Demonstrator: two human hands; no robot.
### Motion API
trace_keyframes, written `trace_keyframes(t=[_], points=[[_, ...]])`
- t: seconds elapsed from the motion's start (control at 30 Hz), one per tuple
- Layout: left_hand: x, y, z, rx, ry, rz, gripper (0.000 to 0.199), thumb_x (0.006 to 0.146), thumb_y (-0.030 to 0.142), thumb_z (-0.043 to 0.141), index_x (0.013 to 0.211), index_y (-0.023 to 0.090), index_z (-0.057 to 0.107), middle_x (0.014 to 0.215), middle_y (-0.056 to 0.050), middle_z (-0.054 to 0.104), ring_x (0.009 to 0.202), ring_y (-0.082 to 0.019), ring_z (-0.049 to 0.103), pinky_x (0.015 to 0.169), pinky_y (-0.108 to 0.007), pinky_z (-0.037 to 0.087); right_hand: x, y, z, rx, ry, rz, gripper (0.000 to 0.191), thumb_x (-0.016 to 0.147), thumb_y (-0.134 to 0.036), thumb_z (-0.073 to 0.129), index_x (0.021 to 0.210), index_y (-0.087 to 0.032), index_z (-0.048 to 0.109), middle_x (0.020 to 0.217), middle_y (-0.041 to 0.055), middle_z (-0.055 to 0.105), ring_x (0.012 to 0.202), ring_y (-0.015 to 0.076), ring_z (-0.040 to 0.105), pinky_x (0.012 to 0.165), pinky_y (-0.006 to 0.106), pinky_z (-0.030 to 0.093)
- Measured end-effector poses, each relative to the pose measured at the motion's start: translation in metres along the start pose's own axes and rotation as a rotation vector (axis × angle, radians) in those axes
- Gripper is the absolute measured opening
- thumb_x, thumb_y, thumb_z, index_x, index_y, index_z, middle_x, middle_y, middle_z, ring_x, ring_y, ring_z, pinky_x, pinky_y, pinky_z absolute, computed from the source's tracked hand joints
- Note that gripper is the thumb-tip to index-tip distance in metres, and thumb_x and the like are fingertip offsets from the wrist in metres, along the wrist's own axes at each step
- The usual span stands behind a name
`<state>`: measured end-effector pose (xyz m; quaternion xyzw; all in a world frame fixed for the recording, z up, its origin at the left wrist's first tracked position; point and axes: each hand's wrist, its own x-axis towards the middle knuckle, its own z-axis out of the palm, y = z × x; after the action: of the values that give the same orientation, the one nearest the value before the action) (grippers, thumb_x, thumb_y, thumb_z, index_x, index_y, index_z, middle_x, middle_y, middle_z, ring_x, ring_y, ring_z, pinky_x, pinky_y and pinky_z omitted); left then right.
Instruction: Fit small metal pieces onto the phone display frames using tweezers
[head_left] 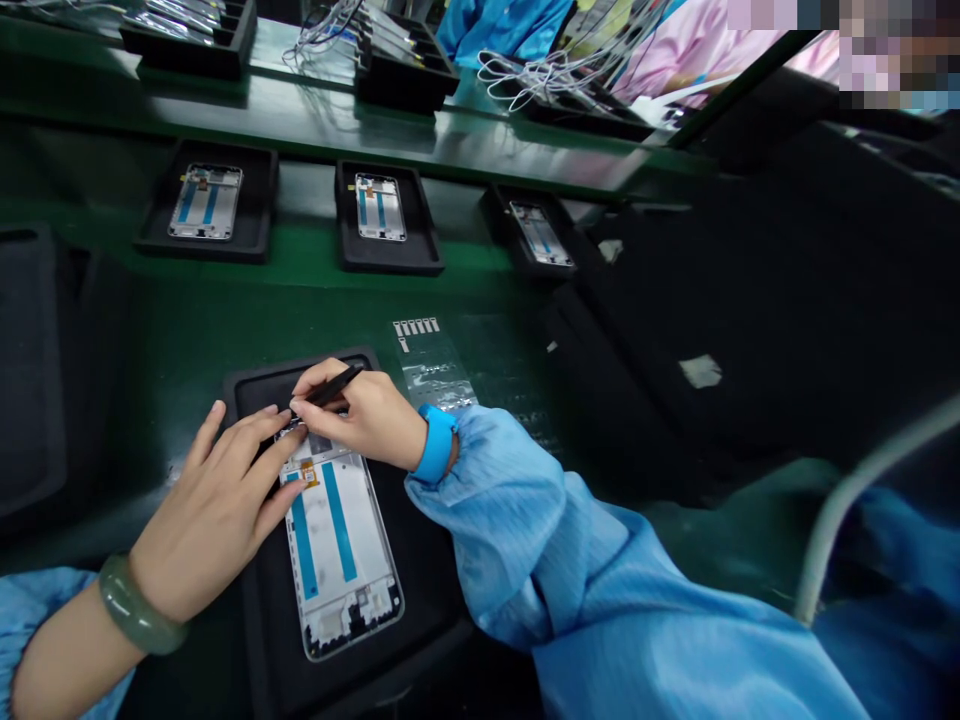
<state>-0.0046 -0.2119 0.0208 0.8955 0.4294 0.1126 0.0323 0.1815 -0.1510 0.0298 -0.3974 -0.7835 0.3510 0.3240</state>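
Note:
A phone frame (337, 560) with two blue adhesive strips lies in a black foam tray (420, 600) in front of me. My left hand (217, 500) rests with fingers spread over the frame's left edge and upper end, its thumb near a small orange flex cable (309, 474). Pinched in my right hand (367, 415) is a black pen-like tool (334, 386), its lower end at the top of the frame. My fingers hide the tool's tip and the spot it meets. A clear sheet with small white stickers (417, 328) lies just beyond my right hand.
Three more black trays with phone frames (206, 205) (381, 210) (541, 235) stand along the green bench (292, 300). Parts boxes (409, 70) and bundled white cables (551, 75) sit on the shelf behind. Black foam (787, 300) fills the right side. People in blue and pink clothing are opposite.

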Motion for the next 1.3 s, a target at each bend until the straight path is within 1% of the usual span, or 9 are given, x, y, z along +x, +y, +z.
trace_keyframes(t=[0.4, 0.53, 0.67, 0.87, 0.93, 1.07, 1.13, 1.23, 1.3], points=[[0.002, 0.002, -0.002, -0.001, 0.006, -0.009, 0.038, 0.088, 0.034, 0.041, 0.122, 0.017, 0.047, 0.122, -0.012, 0.051, 0.119, -0.025, 0.044, 0.107, -0.054, 0.021, 0.001, 0.003, 0.003, -0.055, 0.035, -0.123, 0.015, 0.083, -0.026, 0.052, 0.092, -0.014, 0.056, 0.085, 0.0022, 0.064, 0.073, 0.0092, 0.062, 0.067, 0.019, 0.051], [0.002, 0.002, -0.002, 0.001, 0.009, -0.009, 0.04, 0.089, 0.036, 0.042, 0.123, 0.016, 0.046, 0.122, -0.013, 0.051, 0.12, -0.025, 0.043, 0.107, -0.054, 0.021, 0.001, 0.004, 0.004, -0.032, 0.067, -0.113, 0.012, 0.083, -0.024, 0.052, 0.09, -0.015, 0.056, 0.083, 0.0009, 0.063, 0.071, 0.0079, 0.062, 0.065, 0.017, 0.051], [0.001, 0.001, -0.002, -0.001, 0.002, -0.007, 0.039, 0.088, 0.036, 0.042, 0.122, 0.016, 0.047, 0.121, -0.013, 0.051, 0.119, -0.025, 0.044, 0.107, -0.054, 0.022, 0.001, 0.002, 0.006, -0.075, 0.07, -0.113, 0.016, 0.083, -0.027, 0.051, 0.092, -0.015, 0.056, 0.081, 0.0014, 0.063, 0.07, 0.0094, 0.062, 0.064, 0.019, 0.051], [0.001, 0.001, -0.002, -0.009, 0.016, -0.003, 0.039, 0.088, 0.036, 0.043, 0.122, 0.017, 0.046, 0.12, -0.012, 0.052, 0.12, -0.024, 0.044, 0.107, -0.053, 0.021, -0.001, 0.002, -0.001, -0.031, 0.173, -0.05, 0.01, 0.08, -0.023, 0.054, 0.086, -0.015, 0.055, 0.075, -0.0008, 0.061, 0.064, 0.0075, 0.059, 0.063, 0.019, 0.049], [0.001, 0.0, -0.002, -0.024, 0.019, -0.004, 0.038, 0.088, 0.036, 0.043, 0.122, 0.017, 0.046, 0.12, -0.011, 0.052, 0.12, -0.024, 0.043, 0.108, -0.052, 0.02, -0.001, 0.002, -0.004, -0.015, 0.174, -0.035, 0.01, 0.08, -0.023, 0.056, 0.085, -0.015, 0.055, 0.073, -0.0013, 0.06, 0.062, 0.0072, 0.058, 0.062, 0.019, 0.048], [0.003, -0.004, -0.001, -0.107, 0.044, -0.032, 0.037, 0.087, 0.035, 0.046, 0.119, 0.016, 0.045, 0.116, -0.009, 0.056, 0.115, -0.021, 0.048, 0.108, -0.048, 0.02, -0.002, 0.003, -0.005, -0.03, 0.13, -0.085, 0.012, 0.08, -0.026, 0.057, 0.085, -0.015, 0.056, 0.078, -0.0004, 0.062, 0.063, 0.0067, 0.058, 0.061, 0.018, 0.048], [0.006, -0.008, -0.001, -0.145, 0.082, -0.08, 0.033, 0.086, 0.034, 0.047, 0.113, 0.016, 0.047, 0.11, -0.007, 0.059, 0.109, -0.02, 0.052, 0.106, -0.046, 0.023, -0.002, 0.004, -0.004, -0.044, 0.123, -0.105, 0.013, 0.081, -0.028, 0.057, 0.085, -0.015, 0.056, 0.079, -0.0001, 0.062, 0.065, 0.0069, 0.059, 0.061, 0.017, 0.048], [0.014, -0.013, 0.0, -0.156, 0.131, -0.168, 0.023, 0.086, 0.032, 0.047, 0.104, 0.019, 0.052, 0.102, -0.005, 0.06, 0.101, -0.021, 0.054, 0.095, -0.044, 0.032, -0.003, 0.006, -0.003, -0.053, 0.13, -0.138, 0.014, 0.081, -0.027, 0.057, 0.086, -0.015, 0.056, 0.078, 0.0, 0.063, 0.067, 0.0071, 0.06, 0.06, 0.017, 0.049], [0.018, -0.015, 0.0, -0.15, 0.14, -0.205, 0.019, 0.085, 0.032, 0.048, 0.099, 0.021, 0.055, 0.098, -0.004, 0.059, 0.097, -0.021, 0.055, 0.088, -0.044, 0.034, -0.003, 0.007, -0.003, -0.062, 0.13, -0.173, 0.013, 0.081, -0.026, 0.057, 0.086, -0.014, 0.056, 0.079, 0.0003, 0.064, 0.067, 0.0071, 0.061, 0.059, 0.016, 0.049]])
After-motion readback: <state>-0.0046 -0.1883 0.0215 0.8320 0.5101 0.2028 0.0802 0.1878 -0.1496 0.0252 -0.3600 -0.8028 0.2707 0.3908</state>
